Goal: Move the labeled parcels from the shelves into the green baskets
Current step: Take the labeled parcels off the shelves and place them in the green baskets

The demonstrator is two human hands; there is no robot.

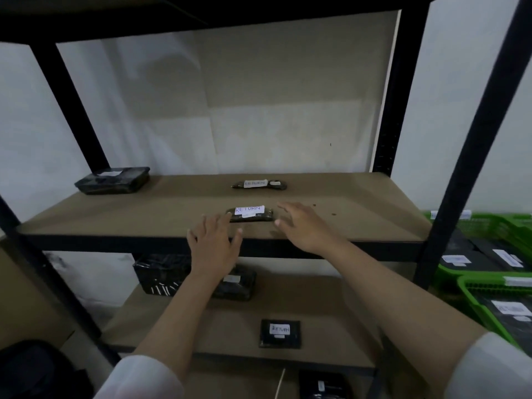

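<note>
Parcel (249, 214) nearest the front edge of the upper shelf (359, 214): flat, oblong, wrapped in dark glossy plastic film, long axis running parallel to the shelf's front edge. White paper label on top, handwritten "RETURN" in blue, reading left to right toward the viewer.

Left hand (214, 246): fingers straight and spread, holding nothing, fingertips at the parcel's left end; contact cannot be judged. Right hand (302, 228): fingers relaxed and spread, holding nothing, just beside the parcel's right end, over the front edge of the shelf. White sleeves on both arms.

Second slim parcel (259, 184) lies further back on the same shelf, same orientation, label "RETURN". Thicker box-shaped parcel (113, 180) at the back left corner, white label unreadable.

Shelf boards are matte brown fibreboard on a black metal frame.

Lower shelf (331, 312): square dark parcel (279, 333) near the front edge, label "RETURN"; a bulky wrapped parcel (236, 283) partly hidden behind the left forearm; a black bin (161, 273) toward the back left.

Green plastic lattice baskets (486, 280) stand right of the frame, holding dark labeled parcels; writing too blurred to read.
</note>
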